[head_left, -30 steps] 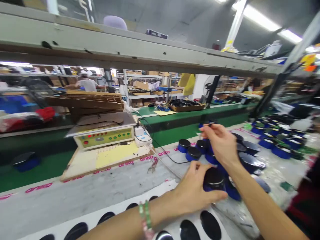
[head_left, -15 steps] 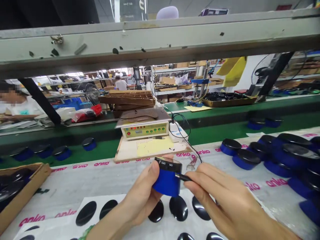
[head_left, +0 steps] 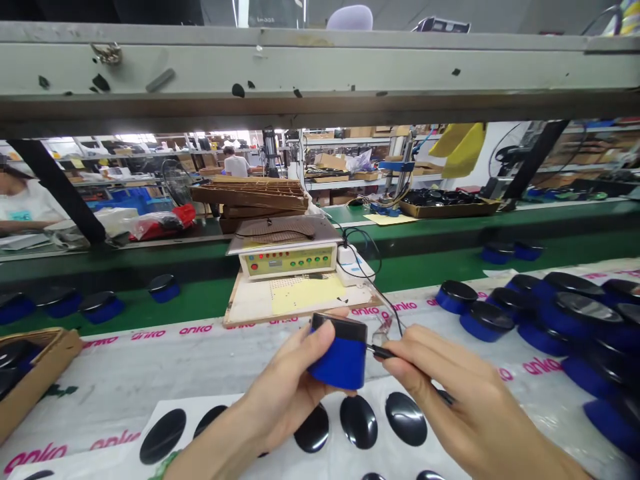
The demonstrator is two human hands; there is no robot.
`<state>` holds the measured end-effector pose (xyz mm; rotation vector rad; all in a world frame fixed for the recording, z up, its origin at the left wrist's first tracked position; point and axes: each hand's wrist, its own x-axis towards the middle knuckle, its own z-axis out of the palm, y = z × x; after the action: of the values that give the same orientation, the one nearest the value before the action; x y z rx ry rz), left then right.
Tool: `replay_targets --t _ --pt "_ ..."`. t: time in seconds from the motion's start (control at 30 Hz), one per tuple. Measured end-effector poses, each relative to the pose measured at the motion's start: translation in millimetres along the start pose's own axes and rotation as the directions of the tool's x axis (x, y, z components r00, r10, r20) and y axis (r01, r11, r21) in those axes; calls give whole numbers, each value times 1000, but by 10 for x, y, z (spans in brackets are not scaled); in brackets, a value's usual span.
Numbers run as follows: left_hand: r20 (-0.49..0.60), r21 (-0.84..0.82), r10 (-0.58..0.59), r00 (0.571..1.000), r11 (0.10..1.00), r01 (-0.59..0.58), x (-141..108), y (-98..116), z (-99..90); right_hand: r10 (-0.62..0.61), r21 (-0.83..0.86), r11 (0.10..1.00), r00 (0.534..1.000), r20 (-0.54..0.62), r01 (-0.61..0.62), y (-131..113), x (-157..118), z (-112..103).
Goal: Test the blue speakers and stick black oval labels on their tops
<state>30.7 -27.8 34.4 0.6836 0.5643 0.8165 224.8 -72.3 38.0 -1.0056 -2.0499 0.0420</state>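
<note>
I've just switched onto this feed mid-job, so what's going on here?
A person's left hand holds a rounded blue plastic-looking case with a black top, above a white sheet bearing glossy black ovals. The right hand grips a slim black plug-like piece, its metal tip at the case's side; whether it is inserted, I can't tell. More blue-and-black cases crowd together on the right.

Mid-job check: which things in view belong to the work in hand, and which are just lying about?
In the work:
blue-and-black device, held in the left hand
black plug, held in the right hand, its tip at the device's side
probably the similar devices at right

Seemingly just lying about:
cardboard stack
red-and-clear bag
lilac rounded thing up top
</note>
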Motion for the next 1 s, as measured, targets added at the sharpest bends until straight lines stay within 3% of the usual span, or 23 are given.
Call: replay_targets --t 0.23,0.37,0.47,0.57,0.63,0.7,0.77,0.87,0.93,1.0 --pt "-68 56 19 997 998 -15 -27 54 31 7 -19 1000 999 -48 -8 12 -34 19" --pt "-38 220 92 995 972 -81 -15 5 35 -3 -61 998 1000 -13 2 -39 -16 -6" --pt "-5 457 292 956 851 -257 -11 -63 29 -39 -229 973 999 6 39 -98 -16 -18" --pt "12 645 401 916 697 -314 -42 -110 34 -77 -373 925 997 -5 70 -148 -64 -3" --pt "36 721 418 908 618 -313 -68 -121 32 -63 -362 931 997 -43 44 -155 -118 25" --pt "113 815 456 883 466 -345 -81 -126 15 -3 -246 969 998 -67 -14 -125 -181 67" --pt "275 893 527 804 169 -417 -77 -136 -15 81 -69 994 997 -21 -82 -65 -245 120" --pt "618 782 552 560 -364 -505 -75 -177 -53 184 110 976 981 64 -190 27 -327 204" --pt "765 643 499 407 -569 -512 -104 -220 -50 190 173 966 981 26 -192 49 -358 246" --pt "855 518 401 330 -693 -501 -159 -264 -12 156 209 967 987 -44 -144 35 -368 265"
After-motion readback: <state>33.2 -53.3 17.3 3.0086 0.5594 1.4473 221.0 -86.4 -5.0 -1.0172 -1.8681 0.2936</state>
